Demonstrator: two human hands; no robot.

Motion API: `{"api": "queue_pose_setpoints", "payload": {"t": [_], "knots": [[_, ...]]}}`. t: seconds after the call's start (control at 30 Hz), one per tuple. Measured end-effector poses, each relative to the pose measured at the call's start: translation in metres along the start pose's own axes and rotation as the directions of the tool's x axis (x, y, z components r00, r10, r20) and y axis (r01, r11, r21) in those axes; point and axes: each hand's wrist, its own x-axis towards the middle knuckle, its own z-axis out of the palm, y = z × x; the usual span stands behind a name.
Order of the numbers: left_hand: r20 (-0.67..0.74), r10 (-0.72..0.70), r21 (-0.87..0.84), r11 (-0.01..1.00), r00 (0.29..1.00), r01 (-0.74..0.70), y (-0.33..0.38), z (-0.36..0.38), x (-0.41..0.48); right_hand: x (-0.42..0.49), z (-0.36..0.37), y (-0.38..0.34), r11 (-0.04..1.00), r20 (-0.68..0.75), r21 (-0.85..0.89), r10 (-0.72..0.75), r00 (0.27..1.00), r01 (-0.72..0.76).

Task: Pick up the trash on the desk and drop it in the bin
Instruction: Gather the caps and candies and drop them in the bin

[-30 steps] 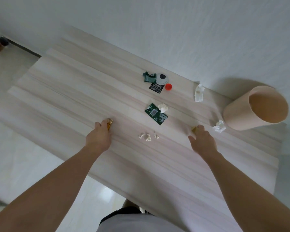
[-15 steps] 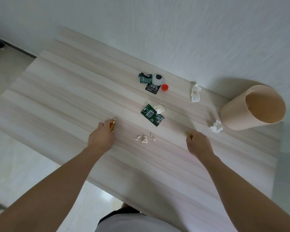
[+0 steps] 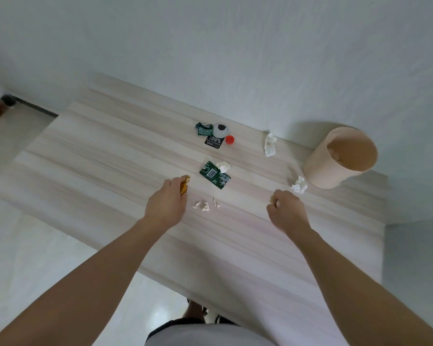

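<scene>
My left hand (image 3: 166,205) is closed around a crumpled golden-brown wrapper (image 3: 184,185), held just above the desk. My right hand (image 3: 286,211) is fisted on a small yellowish scrap (image 3: 272,198) that peeks out at the thumb. The tan round bin (image 3: 335,162) stands on the desk at the far right, mouth tilted toward me. Loose trash lies between: a green flat wrapper (image 3: 214,175) with a white wad (image 3: 223,167) on it, small white crumbs (image 3: 206,205), and a crumpled tissue (image 3: 299,185) beside the bin.
Further back lie a second tissue (image 3: 270,144), a red bottle cap (image 3: 229,139), a round lid (image 3: 220,130) over a black label, and a dark green wrapper (image 3: 203,129). The pale wooden desk (image 3: 98,158) abuts the white wall; tiled floor lies left.
Both hands have closed on their scraps and lifted slightly off the desk. The left hand with the golden wrapper has drifted right, toward the green wrapper.
</scene>
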Motion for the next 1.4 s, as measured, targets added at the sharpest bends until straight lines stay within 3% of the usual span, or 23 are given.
{"api": "queue_pose_setpoints", "payload": {"t": [0.43, 0.83, 1.07, 1.4], "knots": [[-0.045, 0.192, 0.02, 0.981, 0.98, -0.192, 0.099, -0.023, -0.015, -0.029, -0.098, 0.028, 0.999, -0.178, 0.016, 0.031, 0.984, -0.028], [-0.086, 0.398, 0.089, 0.916, 0.914, -0.39, 0.187, -0.048, 0.015, -0.032, -0.177, 0.052, 0.996, -0.335, -0.012, 0.075, 0.939, -0.083], [-0.076, 0.545, 0.075, 0.838, 0.835, -0.54, 0.24, -0.058, 0.035, -0.042, -0.21, 0.065, 0.993, -0.444, -0.016, 0.097, 0.891, -0.116], [-0.048, 0.693, 0.032, 0.721, 0.719, -0.692, 0.309, -0.053, 0.053, -0.077, -0.234, 0.091, 0.961, -0.527, -0.016, 0.227, 0.819, -0.276]]}}
